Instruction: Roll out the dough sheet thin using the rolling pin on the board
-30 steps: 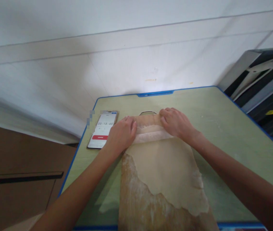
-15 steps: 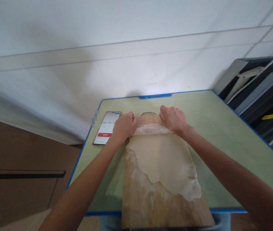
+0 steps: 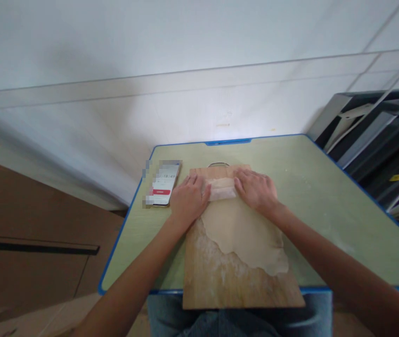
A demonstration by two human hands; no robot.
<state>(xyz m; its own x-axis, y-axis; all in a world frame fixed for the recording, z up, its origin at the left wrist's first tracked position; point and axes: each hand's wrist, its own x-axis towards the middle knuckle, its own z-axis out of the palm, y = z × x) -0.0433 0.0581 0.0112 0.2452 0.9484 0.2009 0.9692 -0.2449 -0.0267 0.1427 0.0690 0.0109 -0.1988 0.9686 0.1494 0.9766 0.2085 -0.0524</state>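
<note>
A thin sheet of dough [image 3: 243, 234] is spread over a wooden board [image 3: 217, 285], its far end turned into a floured band [image 3: 222, 193]. The ends of that band are covered by the left hand [image 3: 189, 199] and the right hand [image 3: 255, 189] — both laid palm down, opened out with fingers lightly bent, the dough touched rather than gripped. The board is set on a green table [image 3: 333, 215], its near end jutting past the blue rim [image 3: 171, 291] above jeans [image 3: 169, 313]. A phone [image 3: 166, 185] is placed just beside the left hand.
</note>
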